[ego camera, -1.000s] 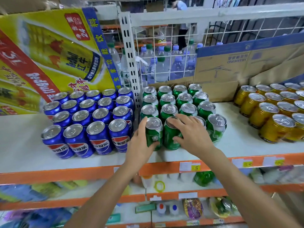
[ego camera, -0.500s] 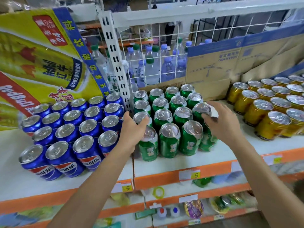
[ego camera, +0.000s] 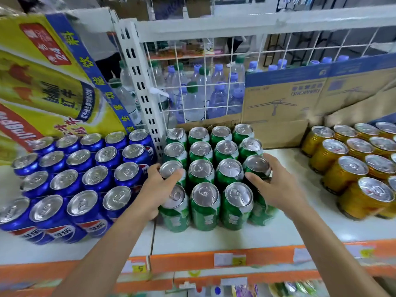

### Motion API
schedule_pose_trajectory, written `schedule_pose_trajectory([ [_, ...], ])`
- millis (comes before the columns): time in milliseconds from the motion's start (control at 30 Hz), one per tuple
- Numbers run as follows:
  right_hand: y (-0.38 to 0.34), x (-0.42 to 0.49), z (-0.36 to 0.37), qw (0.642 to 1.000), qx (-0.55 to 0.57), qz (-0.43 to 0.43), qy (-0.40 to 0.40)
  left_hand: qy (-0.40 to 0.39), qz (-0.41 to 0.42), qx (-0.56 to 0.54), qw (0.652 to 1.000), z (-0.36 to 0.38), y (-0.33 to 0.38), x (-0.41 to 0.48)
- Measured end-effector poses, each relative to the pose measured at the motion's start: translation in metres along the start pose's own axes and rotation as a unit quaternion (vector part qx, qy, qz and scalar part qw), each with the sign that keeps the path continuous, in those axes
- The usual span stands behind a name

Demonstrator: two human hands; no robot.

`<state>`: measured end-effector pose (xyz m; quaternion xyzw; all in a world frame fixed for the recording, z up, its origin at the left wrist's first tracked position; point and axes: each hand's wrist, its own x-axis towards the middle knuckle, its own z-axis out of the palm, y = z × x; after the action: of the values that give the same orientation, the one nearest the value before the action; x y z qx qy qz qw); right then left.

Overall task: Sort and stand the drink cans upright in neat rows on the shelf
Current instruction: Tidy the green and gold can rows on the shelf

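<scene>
Both hands have closed onto the green cans (ego camera: pixel 203 168) on the shelf (ego camera: pixel 214 239): my left hand (ego camera: pixel 157 189) curls round the left-column can (ego camera: pixel 171 169), my right hand (ego camera: pixel 276 189) round the right-column can (ego camera: pixel 256 163), the upright block squarely between them.

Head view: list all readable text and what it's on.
"24": red badge on the yellow carton, upside down.
"红牛": can picture on that carton, upside down.
"可乐": front blue cans.
"5": yellow price tag on the shelf edge.
Too blurred to read: white characters on the green cans, print on the cardboard box.
</scene>
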<state>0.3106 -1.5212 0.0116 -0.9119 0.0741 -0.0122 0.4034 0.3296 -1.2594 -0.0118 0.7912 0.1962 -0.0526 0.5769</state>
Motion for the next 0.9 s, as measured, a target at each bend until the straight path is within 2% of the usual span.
schedule_pose_trajectory([
  [167,0.010,0.033,-0.009,0.993,0.096,0.067,-0.033,-0.009,-0.031,-0.018,0.999,-0.005,0.012,0.016],
  [333,0.001,0.085,-0.007,0.983,0.166,0.058,-0.059,0.020,-0.037,-0.004,0.999,-0.001,0.042,0.056],
  [467,-0.010,0.107,0.000,0.983,0.159,0.015,-0.093,-0.051,-0.046,0.020,0.997,0.006,0.053,0.073],
  [567,-0.007,0.115,0.005,0.981,0.155,0.001,-0.117,-0.065,-0.029,0.052,0.996,0.005,0.051,0.083],
  [800,-0.004,0.120,0.009,0.977,0.173,0.006,-0.122,-0.050,-0.024,0.081,0.995,0.005,0.042,0.092],
  [867,-0.007,0.118,0.009,0.983,0.147,-0.003,-0.107,-0.038,-0.020,0.084,0.996,0.005,0.043,0.091],
  [900,-0.008,0.117,0.007,0.991,0.099,-0.014,-0.089,-0.027,-0.014,0.094,0.995,0.006,0.042,0.090],
])
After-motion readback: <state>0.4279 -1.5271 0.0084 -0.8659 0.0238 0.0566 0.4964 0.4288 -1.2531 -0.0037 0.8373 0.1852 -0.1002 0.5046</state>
